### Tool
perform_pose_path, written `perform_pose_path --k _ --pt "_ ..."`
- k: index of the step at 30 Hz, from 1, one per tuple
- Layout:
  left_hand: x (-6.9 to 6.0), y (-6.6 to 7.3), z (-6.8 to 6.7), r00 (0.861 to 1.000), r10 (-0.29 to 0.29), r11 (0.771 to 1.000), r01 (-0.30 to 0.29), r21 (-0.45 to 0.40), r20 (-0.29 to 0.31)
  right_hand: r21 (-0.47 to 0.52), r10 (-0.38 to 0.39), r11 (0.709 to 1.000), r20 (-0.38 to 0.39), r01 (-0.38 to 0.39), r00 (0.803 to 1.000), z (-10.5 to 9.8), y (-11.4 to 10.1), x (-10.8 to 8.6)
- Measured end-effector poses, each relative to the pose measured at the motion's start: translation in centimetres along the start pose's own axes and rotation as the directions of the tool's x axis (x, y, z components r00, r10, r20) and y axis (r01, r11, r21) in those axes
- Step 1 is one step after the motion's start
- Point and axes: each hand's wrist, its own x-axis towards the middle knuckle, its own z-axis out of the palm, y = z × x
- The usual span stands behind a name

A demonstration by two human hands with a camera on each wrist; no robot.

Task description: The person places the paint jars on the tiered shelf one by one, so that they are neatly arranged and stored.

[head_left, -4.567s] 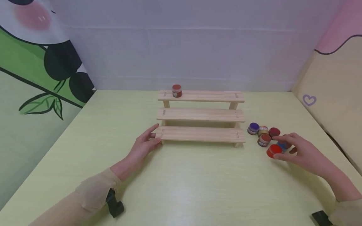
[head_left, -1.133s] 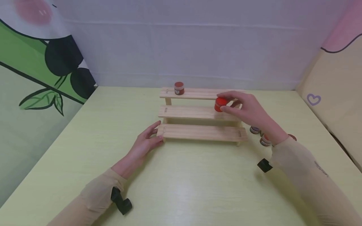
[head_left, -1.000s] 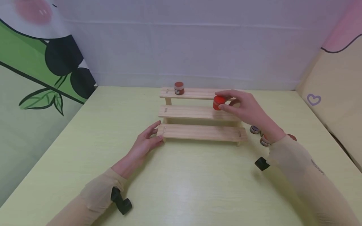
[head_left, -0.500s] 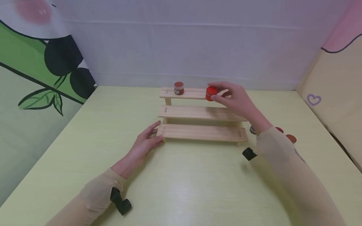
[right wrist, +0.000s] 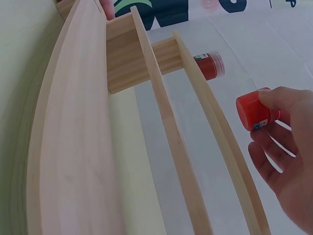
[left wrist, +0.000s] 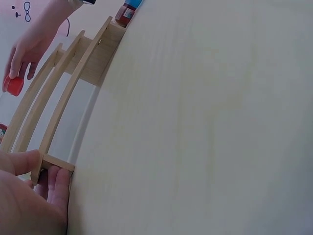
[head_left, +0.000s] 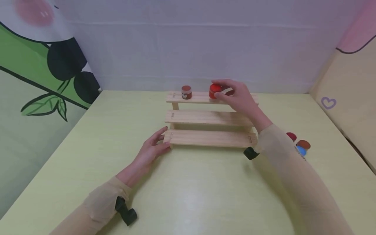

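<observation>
Nearest, on the tabletop (head_left: 188, 195), the left hand (head_left: 151, 148) grips the left end of the wooden stand (head_left: 210, 138), thumb against its lowest shelf and fingers about the leg below; light, even pressure there should steady it without shoving it sideways. Off to the stand's right, a blue-lidded jar (head_left: 301, 150), a brown-lidded jar (head_left: 303, 144) and a dark red-lidded jar (head_left: 291, 136) sit close together, partly hidden by the right sleeve (head_left: 282, 153). Farther back, the right hand (head_left: 239, 96) pinches a red jar (head_left: 214, 91) between thumb and fingers, roughly upright just over the top shelf (head_left: 199, 97), apparently not touching it. Good handling probably calls for a level base, a slow, straight descent clear of the front edge, and loosening only once the bottom rests flat. Toward that shelf's left end stands a reddish-brown jar (head_left: 186, 92), apart from the red one.
</observation>
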Motion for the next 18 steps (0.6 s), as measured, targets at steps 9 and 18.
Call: perform_pose_path --k 9,18 --pt "-0.18 0.18 0.11 1.000 0.003 1.000 -0.003 0.003 0.007 0.028 0.022 0.999 0.012 -0.023 1.000 0.24 0.13 0.57" --pt "-0.48 0.52 0.18 1.000 -0.003 1.000 0.003 0.013 0.005 0.030 0.049 0.998 0.025 -0.049 0.999 0.30 -0.08 0.91"
